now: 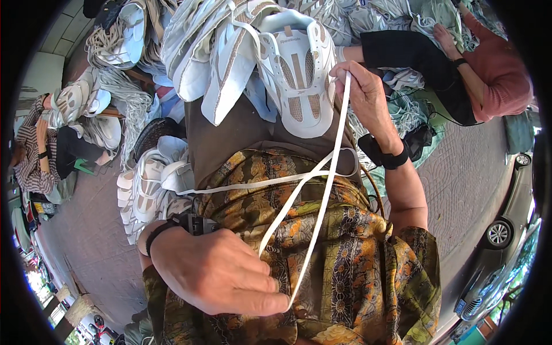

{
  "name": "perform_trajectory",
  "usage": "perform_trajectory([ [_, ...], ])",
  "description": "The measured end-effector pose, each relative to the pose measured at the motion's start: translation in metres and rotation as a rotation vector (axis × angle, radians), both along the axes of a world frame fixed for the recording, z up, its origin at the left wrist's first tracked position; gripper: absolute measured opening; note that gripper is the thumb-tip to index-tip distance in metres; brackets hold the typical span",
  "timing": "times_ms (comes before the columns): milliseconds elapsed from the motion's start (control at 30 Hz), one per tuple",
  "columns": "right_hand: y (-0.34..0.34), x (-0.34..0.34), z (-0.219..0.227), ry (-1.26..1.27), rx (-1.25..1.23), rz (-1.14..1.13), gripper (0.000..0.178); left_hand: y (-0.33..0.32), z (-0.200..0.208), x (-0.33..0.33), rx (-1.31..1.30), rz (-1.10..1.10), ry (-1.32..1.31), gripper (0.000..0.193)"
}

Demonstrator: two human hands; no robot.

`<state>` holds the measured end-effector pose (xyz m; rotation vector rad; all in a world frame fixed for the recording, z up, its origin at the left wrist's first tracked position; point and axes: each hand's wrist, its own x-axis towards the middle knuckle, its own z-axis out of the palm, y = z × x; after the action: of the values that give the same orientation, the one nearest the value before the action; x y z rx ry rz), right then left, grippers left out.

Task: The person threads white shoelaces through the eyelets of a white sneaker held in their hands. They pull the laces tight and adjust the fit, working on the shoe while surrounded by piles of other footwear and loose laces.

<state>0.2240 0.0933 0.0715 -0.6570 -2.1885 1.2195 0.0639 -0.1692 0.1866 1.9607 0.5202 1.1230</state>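
Observation:
A white and beige shoe upper [301,80] lies over my lap, toe toward me, below a pile of similar uppers [215,63]. Beside its right edge, my right hand [363,95] pinches a flat white shoelace [329,192]. Low in front of my patterned top, my left hand [221,273] is closed on another part of that lace, its fingertips pressed together. Between the two hands the lace runs taut, and a second strand crosses it. One length trails left toward more uppers [150,190]. What the right fingertips press against at the upper's edge is partly hidden.
On the left, a person in a striped top [37,155] handles uppers near hanging bundles of laces [135,109]. At the right sits another person in a pink top [509,75]. Parked cars [499,230] line the right side of the paved ground [460,167].

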Motion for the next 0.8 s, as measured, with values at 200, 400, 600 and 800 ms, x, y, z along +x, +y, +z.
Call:
perform_trajectory([
  [200, -0.016, -0.005, 0.006, 0.248, -0.512, 0.028, 0.016, 0.018, -0.022, 0.002, -0.007, 0.359, 0.122, 0.013],
  [400, -0.021, -0.009, -0.008, 0.178, -0.349, 0.059, 0.011, 0.054, -0.065, -0.027, -0.391, 0.827, 0.235, 0.016],
  [600, -0.023, -0.015, -0.02, 0.059, 0.214, -0.054, 0.007, 0.096, -0.136, -0.022, -0.475, 1.008, 0.01, 0.023],
  [800, -0.02, -0.013, -0.026, -0.045, 0.45, -0.06, 0.011, 0.13, -0.146, -0.024, -0.574, 1.036, 0.077, 0.052],
])
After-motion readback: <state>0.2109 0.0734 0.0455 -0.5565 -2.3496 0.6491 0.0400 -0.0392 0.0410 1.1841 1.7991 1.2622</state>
